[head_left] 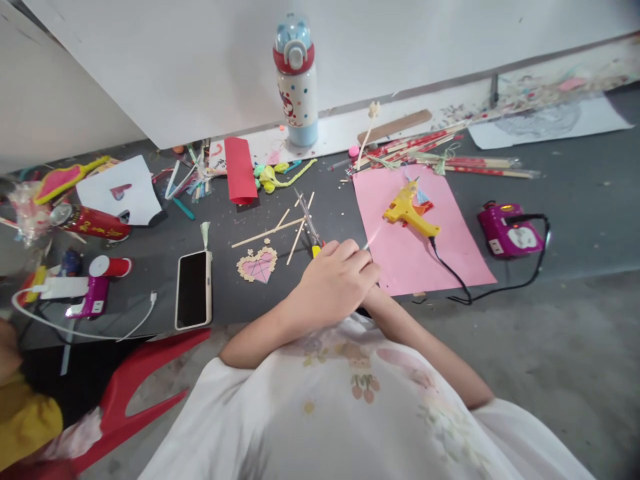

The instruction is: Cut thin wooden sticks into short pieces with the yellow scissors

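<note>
My left hand point(336, 280) rests at the table's front edge, its fingers curled over my right hand. Only the wrist of my right hand point(376, 300) shows; its fingers are hidden underneath. A thin clear stick point(376, 236) pokes out beside the left knuckles, and I cannot tell whether it is held. Just beyond the hands lies a pointed metal tool point(309, 217) with a yellow and orange handle, partly covered. To the left are a pink heart point(262, 267) edged with small wooden pieces and several thin wooden sticks point(267, 233). On pink paper point(400, 267) to the right sits a yellow glue gun point(413, 212).
A purple power box point(509, 233) with the glue gun's cable stands right. A water bottle point(299, 93) stands at the back. Leftward lie a phone point(193, 290), a red can point(93, 223) and a white cable point(60, 330). Another person's yellow sleeve point(30, 427) is at lower left.
</note>
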Available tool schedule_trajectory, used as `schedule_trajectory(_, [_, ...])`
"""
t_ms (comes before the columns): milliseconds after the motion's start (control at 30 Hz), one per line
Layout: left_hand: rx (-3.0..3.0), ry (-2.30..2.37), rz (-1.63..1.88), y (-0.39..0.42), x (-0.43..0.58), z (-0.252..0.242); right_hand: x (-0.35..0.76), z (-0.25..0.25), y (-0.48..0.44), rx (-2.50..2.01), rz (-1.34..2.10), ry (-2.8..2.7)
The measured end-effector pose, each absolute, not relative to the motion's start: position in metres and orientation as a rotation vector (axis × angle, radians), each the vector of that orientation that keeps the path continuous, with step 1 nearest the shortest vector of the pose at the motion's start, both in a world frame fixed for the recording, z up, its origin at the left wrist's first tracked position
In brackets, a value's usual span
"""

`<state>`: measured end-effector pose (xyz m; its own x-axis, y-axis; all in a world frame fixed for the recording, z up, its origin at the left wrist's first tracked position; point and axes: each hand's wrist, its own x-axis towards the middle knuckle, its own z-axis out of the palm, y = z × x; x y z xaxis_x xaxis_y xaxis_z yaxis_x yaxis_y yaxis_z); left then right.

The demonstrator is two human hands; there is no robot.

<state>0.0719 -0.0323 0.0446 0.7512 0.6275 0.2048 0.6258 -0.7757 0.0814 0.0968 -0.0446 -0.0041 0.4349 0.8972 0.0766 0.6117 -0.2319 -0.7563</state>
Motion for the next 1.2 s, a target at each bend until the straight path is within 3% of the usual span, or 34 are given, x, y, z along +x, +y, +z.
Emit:
schedule_trajectory(133, [2.909,1.013,0.36,-0.033,0.072,0.044,0.099,-0.009,-0.046,-1.931,0.674,-1.287])
schedule_trajectory(300, [2.889,0.995,0.363,-0.031,0.075,0.037,0.094,-0.005,-0.046,-2.064,0.481,-1.135])
schedule_trajectory(767, [2.94,0.978,0.34,-0.031,0.079,0.044,0.128,-0.022,-0.046,-2.057,0.893,-1.308])
schedule_trajectory(867, [2.916,1.033,0.536,-0.035,0.075,0.046,0.163,-0.024,-0.04,-1.726,1.127,-1.462])
schedule_trajectory(1033, [2.517,1.449,1.197,-0.048,0.057,0.04,0.183,-0.021,-0.028,-1.437,1.45,-1.563])
schedule_trajectory(1200, [2.08,1.638,1.059,-0.062,0.038,0.027,0.179,-0.021,-0.024,-1.447,1.434,-1.456])
